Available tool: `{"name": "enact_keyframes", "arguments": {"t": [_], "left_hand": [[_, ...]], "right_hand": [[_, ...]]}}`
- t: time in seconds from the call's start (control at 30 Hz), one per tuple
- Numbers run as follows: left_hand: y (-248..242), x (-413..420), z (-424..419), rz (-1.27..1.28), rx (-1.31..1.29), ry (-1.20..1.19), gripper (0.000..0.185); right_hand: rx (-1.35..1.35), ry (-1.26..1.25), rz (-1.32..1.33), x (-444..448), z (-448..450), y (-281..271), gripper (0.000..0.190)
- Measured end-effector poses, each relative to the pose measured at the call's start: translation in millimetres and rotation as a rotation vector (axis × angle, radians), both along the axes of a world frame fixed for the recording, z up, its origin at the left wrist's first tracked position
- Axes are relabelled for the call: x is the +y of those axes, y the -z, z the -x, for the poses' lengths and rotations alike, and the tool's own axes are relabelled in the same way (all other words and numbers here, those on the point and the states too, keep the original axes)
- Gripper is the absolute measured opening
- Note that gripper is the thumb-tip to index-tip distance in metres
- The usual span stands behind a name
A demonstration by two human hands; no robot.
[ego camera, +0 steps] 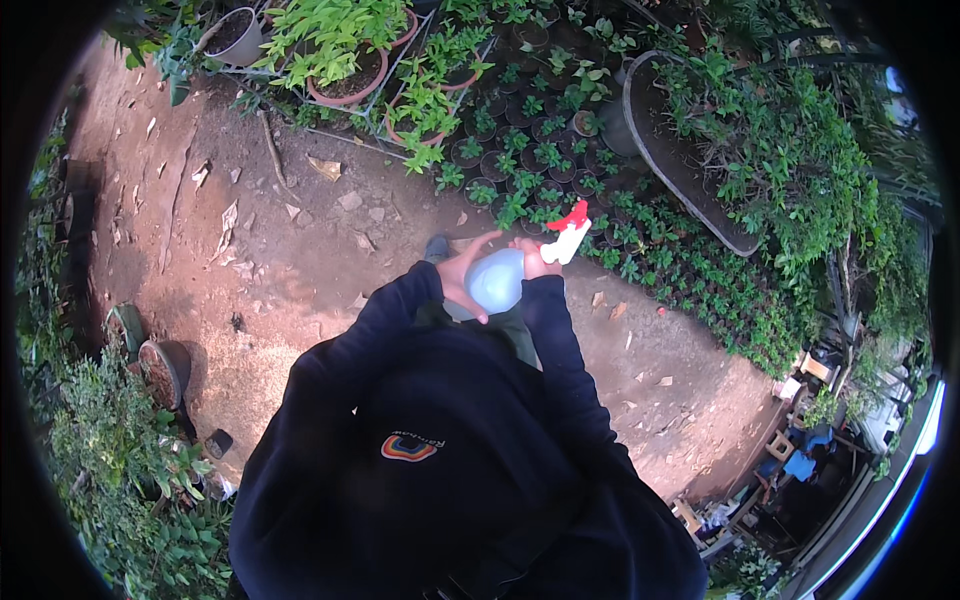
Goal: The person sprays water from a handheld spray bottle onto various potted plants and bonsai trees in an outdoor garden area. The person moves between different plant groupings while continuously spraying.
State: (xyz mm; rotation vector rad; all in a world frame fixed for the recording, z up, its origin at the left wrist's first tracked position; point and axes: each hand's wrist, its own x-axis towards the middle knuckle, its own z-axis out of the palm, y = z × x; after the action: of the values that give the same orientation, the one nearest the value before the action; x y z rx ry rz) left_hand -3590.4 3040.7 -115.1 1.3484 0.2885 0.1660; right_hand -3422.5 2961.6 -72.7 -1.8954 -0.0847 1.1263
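Observation:
A translucent whitish plastic bottle is between my hands, in front of my lap. My left hand wraps around its left side, thumb and fingers spread on either side of it. Against the bottle's right end, my right hand is closed around the part near a red and white trigger spray head. That head sticks out past the right hand, towards the potted seedlings. The fingers hide the joint, so I cannot tell whether head and bottle are screwed together.
Bare earth strewn with dry leaves surrounds me. Ahead are terracotta-coloured pots on a wire frame and many small potted seedlings. A large oval planter stands to the right. A grey pot is at left; wooden stools are at lower right.

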Motion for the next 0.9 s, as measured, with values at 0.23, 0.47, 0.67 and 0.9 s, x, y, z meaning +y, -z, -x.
{"name": "enact_keyframes", "arguments": {"t": [0.23,0.47,0.67,0.9], "left_hand": [[-77.5,-22.5,-14.6,0.059,-0.007,-0.088,0.107],[-90.4,-68.9,-17.8,0.128,0.301,-0.236,0.113],[-95.4,-101.3,-14.6,0.14,0.481,-0.215,0.112],[-97.1,-107.9,-19.4,0.163,0.54,-0.141,0.108]], "right_hand": [[-0.538,0.36,-0.327,29.1,-4.9,-68.3,0.046],[-0.071,-0.072,-0.107,40.3,-39.2,-47.7,0.049],[-0.176,-0.076,0.206,24.1,-25.3,-28.5,0.046],[-0.167,-0.072,0.294,7.2,-33.2,-20.7,0.042]]}}
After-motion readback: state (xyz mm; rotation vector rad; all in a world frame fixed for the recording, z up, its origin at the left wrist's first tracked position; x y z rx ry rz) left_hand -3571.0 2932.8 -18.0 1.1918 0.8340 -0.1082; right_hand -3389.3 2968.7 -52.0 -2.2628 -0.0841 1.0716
